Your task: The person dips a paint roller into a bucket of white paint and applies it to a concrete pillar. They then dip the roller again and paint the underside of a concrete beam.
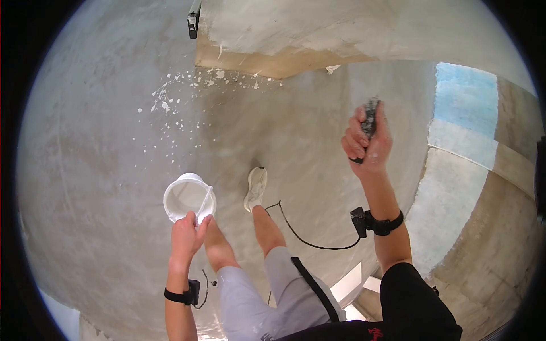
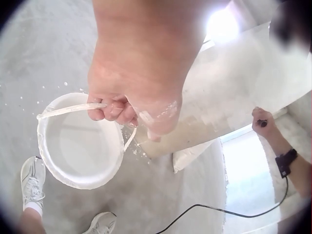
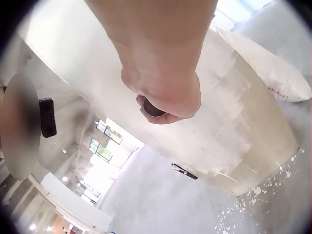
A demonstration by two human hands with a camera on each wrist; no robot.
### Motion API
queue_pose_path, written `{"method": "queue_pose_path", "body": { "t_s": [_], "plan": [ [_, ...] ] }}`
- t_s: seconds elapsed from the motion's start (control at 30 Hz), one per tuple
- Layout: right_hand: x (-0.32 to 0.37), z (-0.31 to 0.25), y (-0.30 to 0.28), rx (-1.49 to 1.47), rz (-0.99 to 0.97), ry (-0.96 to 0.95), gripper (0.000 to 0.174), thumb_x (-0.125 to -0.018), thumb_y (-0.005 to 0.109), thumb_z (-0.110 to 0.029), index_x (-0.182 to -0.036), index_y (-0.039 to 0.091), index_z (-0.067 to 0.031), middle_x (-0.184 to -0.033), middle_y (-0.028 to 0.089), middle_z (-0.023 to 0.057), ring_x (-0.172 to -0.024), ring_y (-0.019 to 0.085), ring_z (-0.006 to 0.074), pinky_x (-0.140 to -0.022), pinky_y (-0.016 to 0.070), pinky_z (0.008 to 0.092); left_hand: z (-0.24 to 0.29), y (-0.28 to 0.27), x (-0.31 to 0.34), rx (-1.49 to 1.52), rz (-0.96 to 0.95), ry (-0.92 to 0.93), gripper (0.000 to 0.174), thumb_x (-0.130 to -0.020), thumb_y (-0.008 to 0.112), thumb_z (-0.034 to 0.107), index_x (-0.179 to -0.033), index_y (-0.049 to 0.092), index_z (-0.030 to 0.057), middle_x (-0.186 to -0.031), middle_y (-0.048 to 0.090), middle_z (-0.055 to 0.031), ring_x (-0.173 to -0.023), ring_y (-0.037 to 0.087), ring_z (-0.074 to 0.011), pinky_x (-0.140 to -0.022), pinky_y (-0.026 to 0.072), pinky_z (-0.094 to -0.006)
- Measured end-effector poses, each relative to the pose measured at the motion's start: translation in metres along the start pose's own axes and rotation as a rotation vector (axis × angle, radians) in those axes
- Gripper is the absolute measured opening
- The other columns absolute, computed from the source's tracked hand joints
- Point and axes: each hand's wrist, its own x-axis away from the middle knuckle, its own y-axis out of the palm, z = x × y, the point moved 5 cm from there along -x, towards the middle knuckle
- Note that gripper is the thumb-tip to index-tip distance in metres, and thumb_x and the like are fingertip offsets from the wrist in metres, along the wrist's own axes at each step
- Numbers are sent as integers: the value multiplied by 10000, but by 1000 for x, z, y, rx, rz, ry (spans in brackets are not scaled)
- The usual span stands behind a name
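A white bucket [image 1: 177, 199] hangs by its handle [image 1: 206, 200] from my left hand [image 1: 186, 238], whose fingers curl round that handle. In the left wrist view the bucket [image 2: 44, 146] hangs below the left hand [image 2: 139, 92], with pale material inside. My right hand [image 1: 372, 142] is raised and grips a dark tool [image 1: 369, 120], blurred at its upper end. Seen from the right wrist, the right hand [image 3: 163, 92] wraps a round, hollow-ended handle [image 3: 153, 109]; the rest of the tool is hidden. A partly coated wall [image 3: 214, 122] stands beyond that hand.
White splashes [image 1: 165, 105] dot the grey floor [image 1: 102, 170] near the wall's base. A black-edged object [image 1: 193, 21] is at the wall's edge. A white sack [image 3: 273, 73] lies beside the wall. Black cables [image 1: 318, 246] hang from the wrist cameras.
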Motion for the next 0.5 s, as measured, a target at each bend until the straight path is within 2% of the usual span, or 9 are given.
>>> {"method": "queue_pose_path", "body": {
  "t_s": [0.17, 0.33, 0.5],
  "plan": [
    [-1, -8, -14, 84, 15, -42, 475, -977, 320, -553, -818, 460, -129, -480, 298, -35, -319, 238, 89, -330, 238, 254, 6, 11, 0, -2, -28, -3, 463, -846, 664, 373, -642, 469, 5, -536, 525, -188, -511, 530, -380, -502, 415, -432],
    [-26, 43, -42, 80, 141, 145, 452, -968, 369, -545, -812, 460, -131, -490, 298, -48, -327, 254, 81, -342, 238, 245, 11, 18, 5, 1, -61, -29, 441, -840, 667, 363, -658, 499, -1, -564, 555, -197, -537, 555, -384, -520, 439, -434],
    [-79, 113, -56, 81, 167, 277, 447, -957, 411, -534, -799, 459, -119, -508, 327, -33, -365, 285, 101, -369, 260, 264, 5, 21, -1, 39, -60, -27, 427, -830, 674, 347, -663, 502, -6, -567, 556, -198, -545, 560, -387, -519, 438, -440]
  ]
}}
